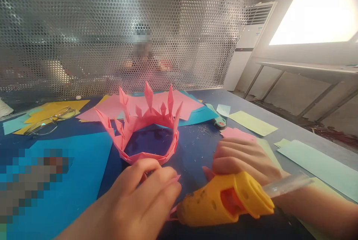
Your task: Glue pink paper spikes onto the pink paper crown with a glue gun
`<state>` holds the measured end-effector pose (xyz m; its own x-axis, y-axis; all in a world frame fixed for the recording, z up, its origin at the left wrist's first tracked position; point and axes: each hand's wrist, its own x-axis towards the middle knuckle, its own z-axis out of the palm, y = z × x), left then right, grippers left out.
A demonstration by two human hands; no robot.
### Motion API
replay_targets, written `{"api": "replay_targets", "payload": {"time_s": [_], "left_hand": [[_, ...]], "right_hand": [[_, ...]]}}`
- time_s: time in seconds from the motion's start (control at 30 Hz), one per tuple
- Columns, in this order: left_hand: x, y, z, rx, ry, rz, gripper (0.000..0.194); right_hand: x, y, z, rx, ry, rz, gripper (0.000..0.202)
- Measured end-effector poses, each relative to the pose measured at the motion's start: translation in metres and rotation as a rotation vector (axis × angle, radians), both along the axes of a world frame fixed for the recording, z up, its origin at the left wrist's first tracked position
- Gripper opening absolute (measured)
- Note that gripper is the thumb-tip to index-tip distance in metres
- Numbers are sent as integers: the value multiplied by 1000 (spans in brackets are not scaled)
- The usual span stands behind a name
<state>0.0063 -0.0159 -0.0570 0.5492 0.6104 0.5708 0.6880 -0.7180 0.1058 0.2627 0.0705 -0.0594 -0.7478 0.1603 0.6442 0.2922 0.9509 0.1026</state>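
Left hand [151,191] in close, its grip closed, fingertips pinched on 1 folded pink paper piece [173,213], mostly hidden by the knuckles! Right hand [240,158] is wrapped round 1 yellow glue gun [215,202], fingers curled, the handle out of sight behind the body; 1 clear glue stick [288,186] pokes from the rear, and the nozzle is right up by the pink piece, though whether they touch I cannot tell. Just beyond the left hand, standing on the bench [195,150], there's 1 pink crown [149,119]: 5 tall points and 3 short in view. Over on the left, 1 pair of glasses [44,127] lies across yellow sheets [60,106], too overlapped to count, with 1 big blue sheet [81,161] nearer. Right side: 1 green tool [217,117], 1 pale yellow sheet [253,123], 1 long pale green sheet [321,161]. And behind the perforated screen [92,38], 1 person [144,63], blurred.
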Motion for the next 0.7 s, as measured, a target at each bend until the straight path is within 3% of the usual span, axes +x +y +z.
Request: {"api": "replay_targets", "payload": {"time_s": [0.1,0.37,0.5,0.53,0.7], "left_hand": [[-1,1,-8,128,218,12,37],[-8,8,2,162,342,-26,42],[-6,9,-1,139,370,-27,34],[-6,9,-3,125,352,-28,31],[1,7,-8,67,287,-62,35]], "right_hand": [[1,-2,3,59,4,20,28],[9,-4,22,255,19,96,11],[13,-11,27,106,-81,-53,8],[14,-11,27,157,101,-58,14],[22,5,25,125,108,-26,19]]}}
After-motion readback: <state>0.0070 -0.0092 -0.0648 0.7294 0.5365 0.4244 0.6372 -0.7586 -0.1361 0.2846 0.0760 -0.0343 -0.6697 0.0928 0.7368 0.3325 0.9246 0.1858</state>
